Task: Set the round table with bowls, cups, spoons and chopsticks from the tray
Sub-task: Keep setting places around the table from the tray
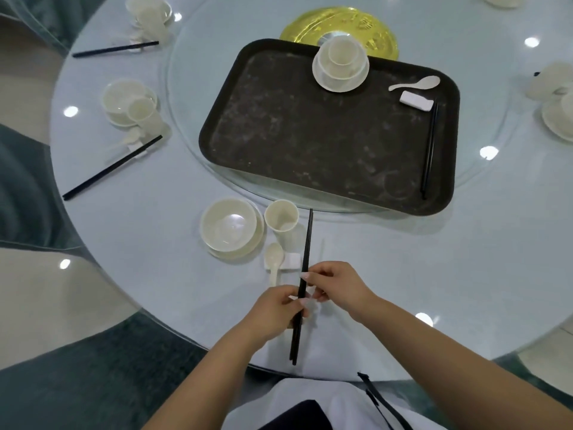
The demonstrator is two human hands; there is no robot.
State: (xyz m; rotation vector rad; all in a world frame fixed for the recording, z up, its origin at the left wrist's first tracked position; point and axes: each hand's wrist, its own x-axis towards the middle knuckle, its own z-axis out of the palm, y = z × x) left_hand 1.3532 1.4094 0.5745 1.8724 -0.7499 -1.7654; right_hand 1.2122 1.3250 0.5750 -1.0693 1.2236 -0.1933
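Note:
Both hands hold one pair of black chopsticks point(306, 243) over the near table edge, tips pointing away toward the tray. My left hand point(273, 315) grips them low down; my right hand point(335, 287) pinches them higher up. To their left stand a cream bowl on a plate point(228, 226), a cup point(281, 217), a spoon point(273, 262) and a white rest point(293, 261). The dark tray point(310, 135) carries a stacked bowl and cup point(340, 65), a spoon point(417, 83), a rest point(415, 101) and a second pair of chopsticks point(430, 147).
The tray sits on a glass turntable point(186, 97) with a gold disc point(356, 23) behind it. Laid place settings point(130, 103) ring the round table point(434, 259) at left, far left and right. Upholstered chairs point(18, 187) stand around the table's left edge.

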